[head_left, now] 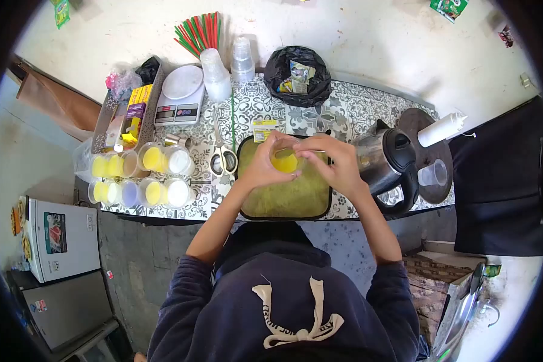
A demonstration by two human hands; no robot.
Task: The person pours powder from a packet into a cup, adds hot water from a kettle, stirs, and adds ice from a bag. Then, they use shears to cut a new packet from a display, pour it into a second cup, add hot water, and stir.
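My left hand (263,167) is wrapped round a clear plastic cup (285,161) with something yellow in its bottom. The cup is held above a dark-rimmed, greenish-yellow tray (283,202). At the cup's right rim, the fingers of my right hand (333,161) are pinched together; what they hold, if anything, I cannot make out. Just behind the cup lies a small yellow packet (263,128). White-handled scissors (222,158) rest left of the tray, and a steel electric kettle (377,158) stands to its right.
Several cups of yellow, white and purple contents (154,193) stand at the left. Behind them are a basket of boxes (100,123), a kitchen scale (178,113), stacked cups (216,75) and straws (200,33). A black-bagged bin (276,60) stands at the back, a white bottle (441,128) at the right.
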